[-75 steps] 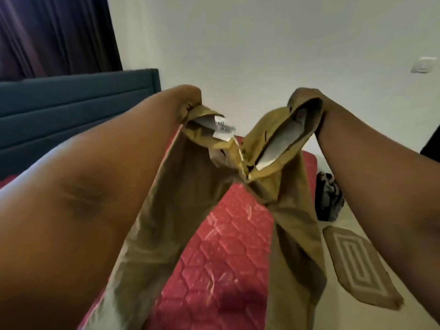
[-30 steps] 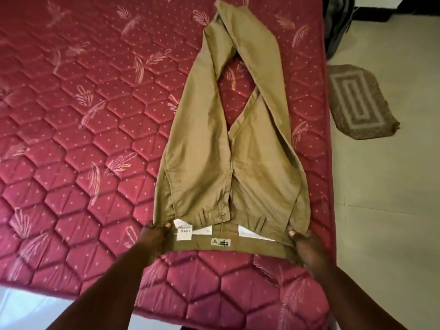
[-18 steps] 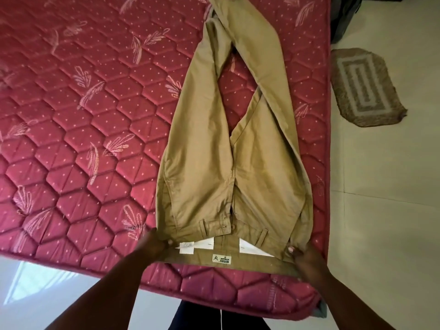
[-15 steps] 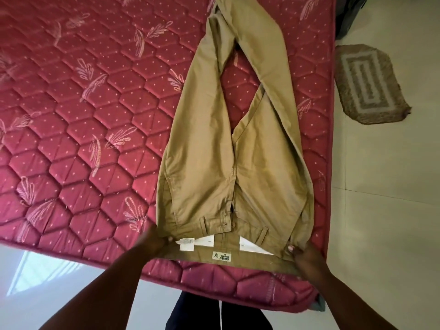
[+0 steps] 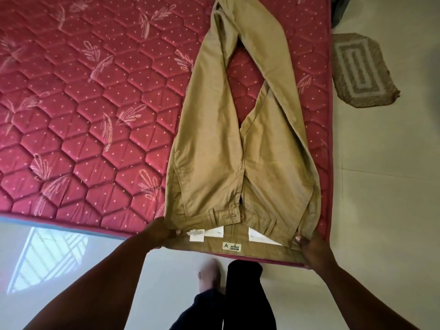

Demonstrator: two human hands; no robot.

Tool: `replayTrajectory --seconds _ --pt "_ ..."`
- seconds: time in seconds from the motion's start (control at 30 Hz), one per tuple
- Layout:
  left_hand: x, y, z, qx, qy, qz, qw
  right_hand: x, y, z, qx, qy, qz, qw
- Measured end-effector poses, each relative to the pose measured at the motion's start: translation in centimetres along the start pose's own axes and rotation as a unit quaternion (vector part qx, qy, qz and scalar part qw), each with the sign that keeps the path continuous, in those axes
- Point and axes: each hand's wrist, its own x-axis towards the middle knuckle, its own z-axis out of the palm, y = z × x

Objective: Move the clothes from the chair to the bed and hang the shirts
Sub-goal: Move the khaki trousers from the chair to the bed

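Khaki trousers (image 5: 214, 148) lie flat on the red quilted mattress (image 5: 90, 110), legs stretching away and crossing near the top of the view. Their waistband reaches the mattress's near edge, with white labels showing inside. My left hand (image 5: 159, 233) grips the left end of the waistband. At the right end, my right hand (image 5: 312, 246) pinches the waistband with the thumb on top. No chair, shirt or hanger is in view.
The mattress's right edge (image 5: 329, 139) borders a pale tiled floor. A brown patterned mat (image 5: 359, 70) lies on that floor, with a dark bag (image 5: 339, 10) beyond it. My legs and one foot (image 5: 209, 272) stand just below the near edge.
The trousers went from held up in the air to spread on the mattress. Both hands then drew the waistband back to the near edge, keeping their grip.
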Motion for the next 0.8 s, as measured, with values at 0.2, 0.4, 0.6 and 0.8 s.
replayTrajectory --seconds 0.2,0.4,0.6,0.8 --pt "-1.4 -1.3 -2.5 0.097 0.041 0.006 0.994 -4.2 0.3 -1.0 -0.101 0.073 -0.066 0.990" --pt "-5.4 5.5 -2.4 0.287 0.107 0.145 0.941 -9.4 -2.1 -4.9 -0.254 0.106 -0.114 0.955" --pt "-12.2 13.2 3.5 0.432 0.127 0.254 0.856 -13.3 -4.6 -7.4 -0.269 0.155 -0.267 0.912" --pt "-20.3 17.6 14.9 0.511 0.121 0.334 0.782 -16.7 1.6 -11.0 -0.222 0.157 -0.270 0.924"
